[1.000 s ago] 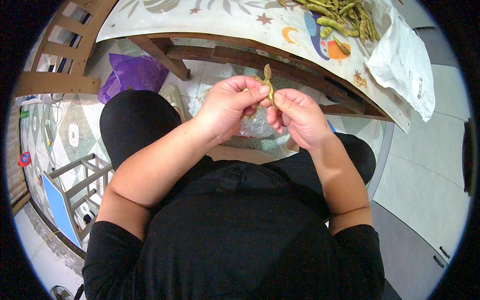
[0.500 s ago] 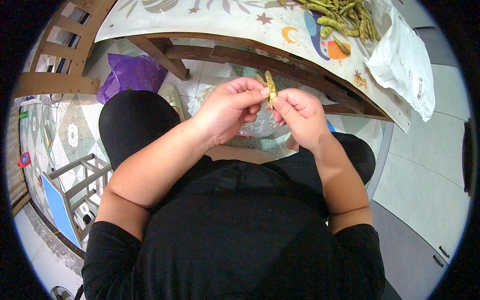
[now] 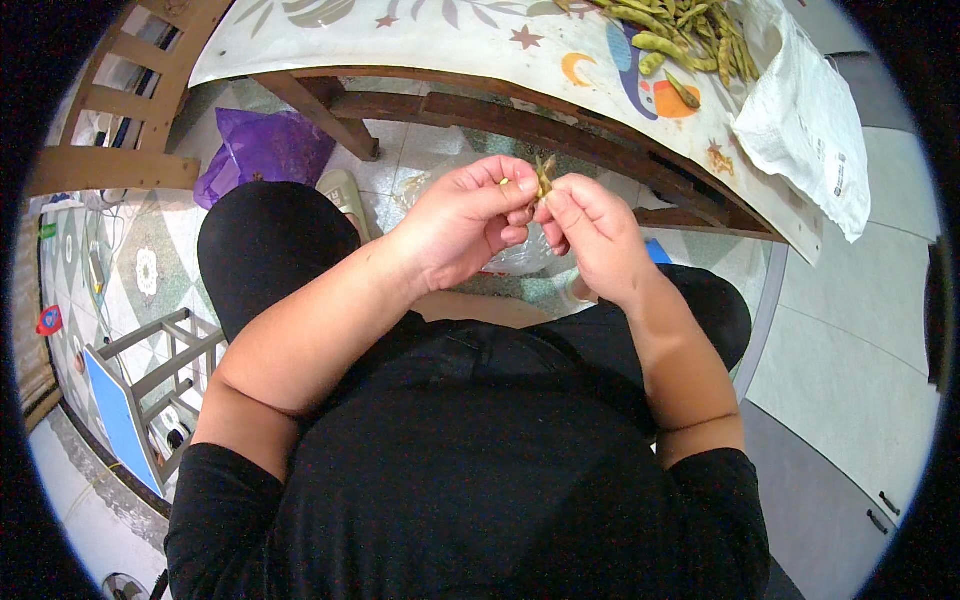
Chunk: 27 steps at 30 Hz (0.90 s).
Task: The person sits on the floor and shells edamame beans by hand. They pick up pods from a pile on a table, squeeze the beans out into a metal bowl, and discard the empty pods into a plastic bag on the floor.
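My left hand (image 3: 475, 205) is closed in a pinch, with a small yellow-green bean (image 3: 504, 182) showing at its fingertips. Close beside it, my right hand (image 3: 600, 232) grips a split, brownish-green bean pod (image 3: 545, 176) between thumb and fingers. The pod points up and its halves spread at the top. Both hands are held above my lap, short of the table edge. Whether the left fingertips also touch the pod I cannot tell. A clear plastic bag (image 3: 520, 256) lies below the hands, partly hidden by them.
On the patterned tablecloth (image 3: 450, 50) lies a heap of bean pods (image 3: 690, 35), with a white sack (image 3: 805, 125) to its right. A purple bag (image 3: 262, 150) rests on the floor at left. Nearer on the left is a blue-topped stool (image 3: 125, 420).
The pod has been pulled lower into my right fingers and its open halves show less. The bean seen in the pod earlier now appears at my left fingertips.
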{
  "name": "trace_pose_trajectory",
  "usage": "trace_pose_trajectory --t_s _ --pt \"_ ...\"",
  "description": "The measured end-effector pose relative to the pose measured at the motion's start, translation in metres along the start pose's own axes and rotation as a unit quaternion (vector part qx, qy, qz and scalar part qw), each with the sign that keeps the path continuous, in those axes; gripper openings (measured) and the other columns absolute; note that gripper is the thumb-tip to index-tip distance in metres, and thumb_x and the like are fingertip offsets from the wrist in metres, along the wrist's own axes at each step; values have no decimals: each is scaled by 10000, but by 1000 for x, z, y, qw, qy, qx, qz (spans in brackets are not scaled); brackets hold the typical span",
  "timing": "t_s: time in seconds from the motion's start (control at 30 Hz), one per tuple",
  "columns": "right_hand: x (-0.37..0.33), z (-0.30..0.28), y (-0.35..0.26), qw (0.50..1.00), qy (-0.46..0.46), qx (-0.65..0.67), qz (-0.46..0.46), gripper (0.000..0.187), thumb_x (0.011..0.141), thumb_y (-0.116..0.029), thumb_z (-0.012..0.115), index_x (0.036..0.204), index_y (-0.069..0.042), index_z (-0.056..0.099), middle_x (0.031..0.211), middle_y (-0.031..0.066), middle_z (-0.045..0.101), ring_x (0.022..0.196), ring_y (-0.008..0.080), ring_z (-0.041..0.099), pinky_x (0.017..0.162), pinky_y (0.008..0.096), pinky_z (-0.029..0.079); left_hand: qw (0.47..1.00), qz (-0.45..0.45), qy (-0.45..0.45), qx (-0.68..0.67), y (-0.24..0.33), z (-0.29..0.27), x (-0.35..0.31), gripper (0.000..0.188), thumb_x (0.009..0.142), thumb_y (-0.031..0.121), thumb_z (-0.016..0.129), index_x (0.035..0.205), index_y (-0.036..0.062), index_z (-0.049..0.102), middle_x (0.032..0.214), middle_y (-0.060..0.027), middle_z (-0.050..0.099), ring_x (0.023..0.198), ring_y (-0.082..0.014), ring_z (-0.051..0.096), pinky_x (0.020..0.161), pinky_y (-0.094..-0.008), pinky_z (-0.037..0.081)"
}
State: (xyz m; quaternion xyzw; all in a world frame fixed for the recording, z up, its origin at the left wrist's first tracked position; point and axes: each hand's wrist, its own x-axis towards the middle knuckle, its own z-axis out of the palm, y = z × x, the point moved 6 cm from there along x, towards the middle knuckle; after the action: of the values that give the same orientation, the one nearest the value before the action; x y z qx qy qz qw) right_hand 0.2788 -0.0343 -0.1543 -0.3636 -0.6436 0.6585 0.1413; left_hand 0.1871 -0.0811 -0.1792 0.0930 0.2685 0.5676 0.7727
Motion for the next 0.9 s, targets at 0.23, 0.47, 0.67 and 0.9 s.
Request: trace_pose_trajectory --t_s 0.23,0.47,0.67,0.9 --pt "4 -21 2 991 78 -107 14 224 795 -201 520 655 -26 516 556 13 475 510 84 440 480 230 361 990 67 123 -27 18 -26 4 126 790 90 456 908 46 449 807 -53 522 682 -132 496 630 -253 432" --pt "7 -17 -1 948 83 -298 -73 152 777 -154 551 689 -32 535 596 7 486 534 91 453 477 229 365 982 51 128 126 14 -24 5 146 800 115 437 900 42 514 736 -17 514 629 -113 477 549 -218 383" --pt "-22 31 -51 831 5 -365 -420 222 699 -131 568 915 -79 557 953 101 537 837 245 526 723 339 423 872 116 73 470 -9 -56 22 158 780 151 501 800 13 575 686 -84 576 635 -161 534 585 -285 424" --pt "-22 67 -24 755 -82 -561 -329 331 706 -196 561 1018 -92 534 1052 94 513 991 245 470 883 371 329 644 22 -22 764 -42 -97 50 243 725 283 515 810 76 611 772 -132 599 704 -286 571 660 -356 442"
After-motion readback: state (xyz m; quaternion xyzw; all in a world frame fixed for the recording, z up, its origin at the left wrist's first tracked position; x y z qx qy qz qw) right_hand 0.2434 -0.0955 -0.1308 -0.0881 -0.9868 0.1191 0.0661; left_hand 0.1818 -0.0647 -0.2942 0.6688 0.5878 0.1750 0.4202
